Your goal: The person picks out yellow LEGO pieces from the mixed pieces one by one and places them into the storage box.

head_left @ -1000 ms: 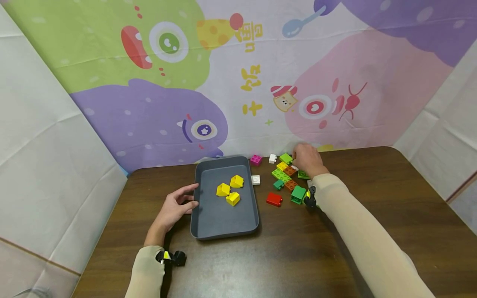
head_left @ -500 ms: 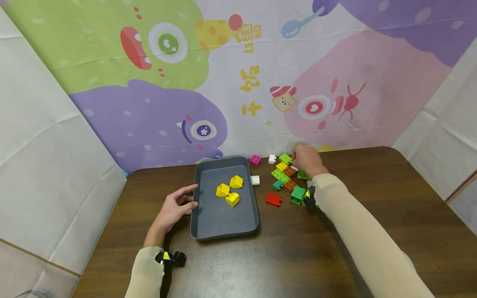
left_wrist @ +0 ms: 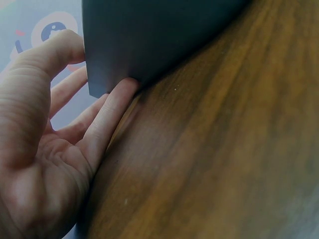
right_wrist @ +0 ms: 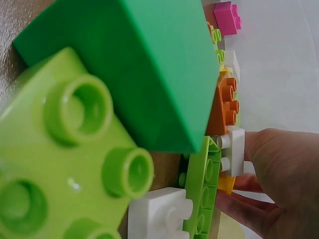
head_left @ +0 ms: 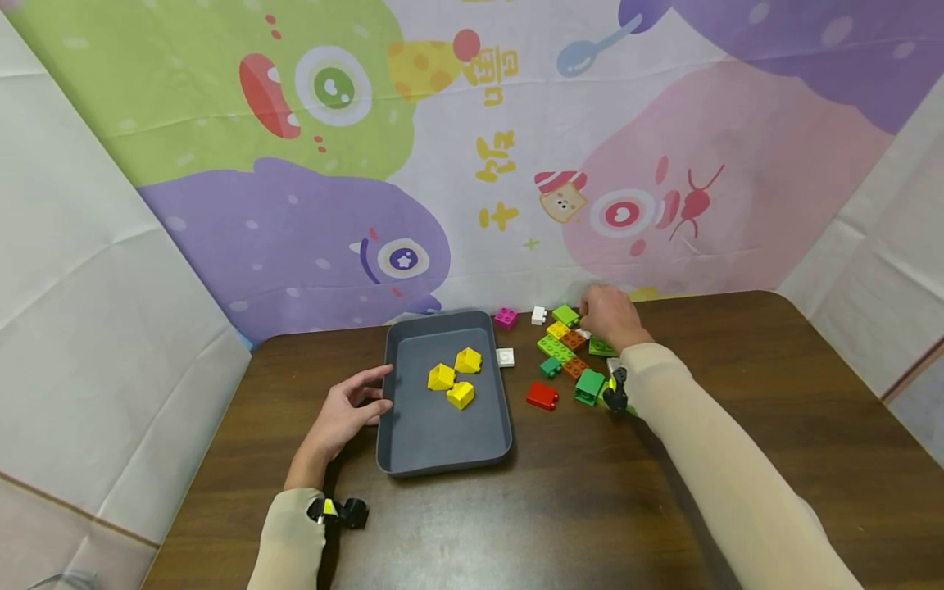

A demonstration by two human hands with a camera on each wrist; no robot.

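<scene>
A dark grey tray (head_left: 444, 434) lies on the table with three yellow sloped bricks (head_left: 460, 395) inside. My left hand (head_left: 347, 410) rests against the tray's left side, thumb and fingers spread; the left wrist view shows fingertips at its rim and outer wall. At the back of the brick pile, my right hand (head_left: 612, 315) reaches down with curled fingers. In the right wrist view its fingertips pinch a small yellow brick (right_wrist: 226, 183), mostly hidden. Right beside it are a white brick (right_wrist: 236, 151) and a lime green brick (right_wrist: 202, 194).
Around the right hand lie loose bricks, among them a lime plate (head_left: 555, 347), a green brick (head_left: 589, 387) and a red brick (head_left: 542, 397). A white brick (head_left: 506, 357) touches the tray's right edge. A pink brick (head_left: 506, 318) lies near the printed cloth (head_left: 509, 270) behind the table.
Both hands stay nearly in place. The right hand and wrist shift very slightly to the right; the tray and the bricks in it keep still.
</scene>
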